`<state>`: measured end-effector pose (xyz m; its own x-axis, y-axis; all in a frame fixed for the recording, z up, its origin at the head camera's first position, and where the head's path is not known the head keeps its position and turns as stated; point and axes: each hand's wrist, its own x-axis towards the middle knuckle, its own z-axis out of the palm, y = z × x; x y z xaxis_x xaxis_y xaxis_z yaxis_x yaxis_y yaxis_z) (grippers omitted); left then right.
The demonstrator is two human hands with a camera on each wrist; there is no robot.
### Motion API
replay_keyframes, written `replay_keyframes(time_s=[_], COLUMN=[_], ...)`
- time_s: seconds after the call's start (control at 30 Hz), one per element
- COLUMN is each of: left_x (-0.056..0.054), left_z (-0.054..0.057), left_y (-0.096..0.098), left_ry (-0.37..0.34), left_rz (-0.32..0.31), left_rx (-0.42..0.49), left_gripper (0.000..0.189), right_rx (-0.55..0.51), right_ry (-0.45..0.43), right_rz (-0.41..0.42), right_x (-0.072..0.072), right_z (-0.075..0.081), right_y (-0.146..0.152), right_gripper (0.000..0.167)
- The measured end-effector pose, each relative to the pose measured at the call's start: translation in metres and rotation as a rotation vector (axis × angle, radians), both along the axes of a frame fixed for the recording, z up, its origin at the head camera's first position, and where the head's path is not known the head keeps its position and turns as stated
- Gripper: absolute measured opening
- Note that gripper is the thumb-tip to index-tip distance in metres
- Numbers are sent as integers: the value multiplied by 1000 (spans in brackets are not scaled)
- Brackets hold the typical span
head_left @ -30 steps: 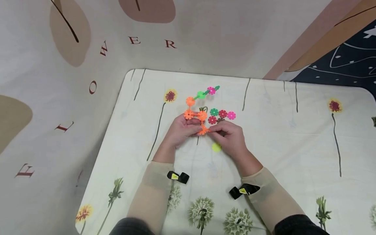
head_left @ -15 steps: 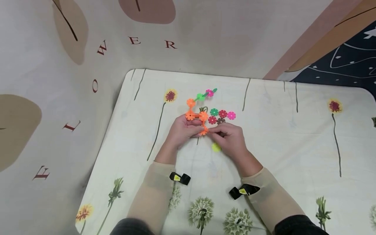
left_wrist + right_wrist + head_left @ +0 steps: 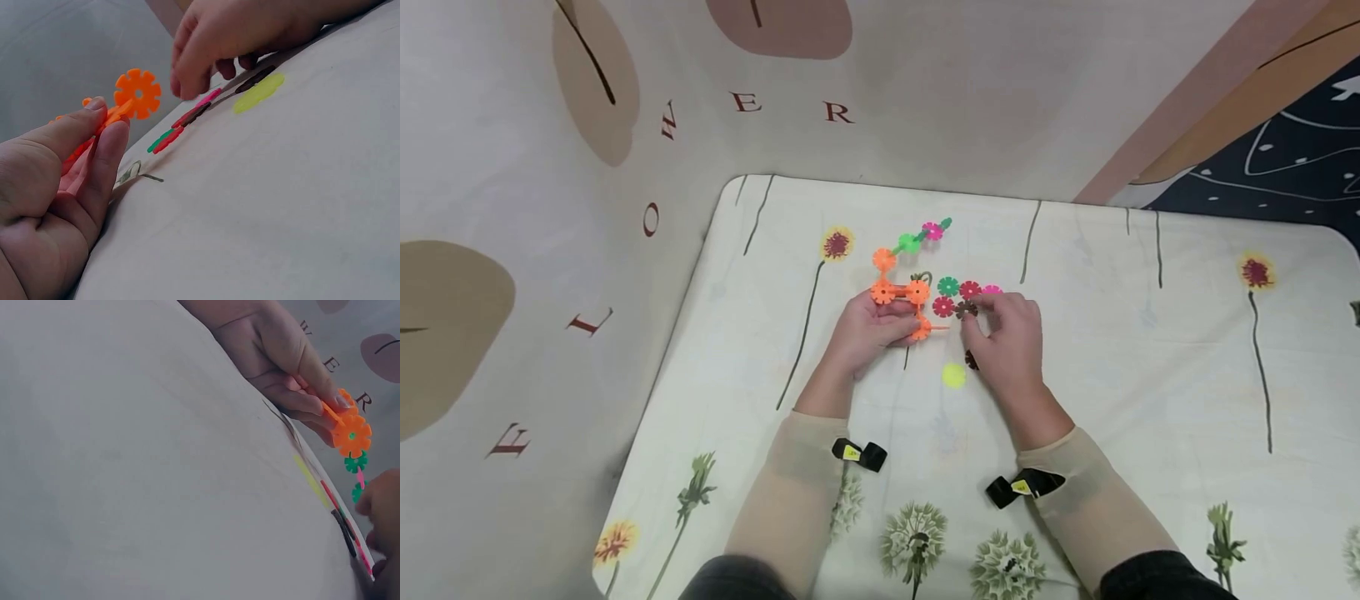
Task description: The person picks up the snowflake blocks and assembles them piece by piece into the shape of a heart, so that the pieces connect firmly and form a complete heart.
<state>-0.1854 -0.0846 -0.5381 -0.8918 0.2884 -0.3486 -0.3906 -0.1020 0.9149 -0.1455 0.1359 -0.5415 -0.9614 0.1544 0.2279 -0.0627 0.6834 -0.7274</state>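
My left hand [image 3: 867, 329] pinches an orange snowflake disc [image 3: 921, 328] between thumb and fingers. It belongs to a chain of interlocked notched discs: several orange ones, then a light green disc [image 3: 909, 242], a pink disc [image 3: 932, 231] and a dark green one at the far end. An orange disc [image 3: 137, 94], seen face-on in the left wrist view, juts out past the fingertips. Over the loose discs hovers my right hand [image 3: 1011, 342], fingers bent loosely, with nothing visible in it. Its fingertips are nearest a brown disc [image 3: 967, 309] and partly cover a pink one [image 3: 992, 289].
Beside the brown disc lie a green disc [image 3: 947, 287] and two red discs [image 3: 943, 307]. A yellow disc [image 3: 953, 375] and another brown disc [image 3: 972, 360] lie nearer. The tablecloth [image 3: 1135, 375] carries printed flowers; a printed curtain [image 3: 925, 108] rises behind.
My right hand has let go of the orange disc at the chain's near end and moved right, over the loose discs. A second brown disc now shows under it. My left hand barely moves.
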Motion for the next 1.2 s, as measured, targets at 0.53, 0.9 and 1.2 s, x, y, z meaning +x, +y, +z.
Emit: replay_keyframes(time_s=[0.53, 0.9, 1.2], left_x=[1, 1, 0], left_z=[1, -2, -2], left_y=[0, 0, 0], left_ry=[25, 26, 19], left_rz=[-23, -18, -16], left_rx=[-7, 26, 33], left_gripper=[39, 38, 39], right_rx=[120, -13, -304], right_ry=[-236, -68, -10], right_rz=[-56, 3, 31], right_x=[0, -1, 3], right_z=[8, 1, -1], right_y=[-4, -1, -3], right_gripper=[40, 15, 10])
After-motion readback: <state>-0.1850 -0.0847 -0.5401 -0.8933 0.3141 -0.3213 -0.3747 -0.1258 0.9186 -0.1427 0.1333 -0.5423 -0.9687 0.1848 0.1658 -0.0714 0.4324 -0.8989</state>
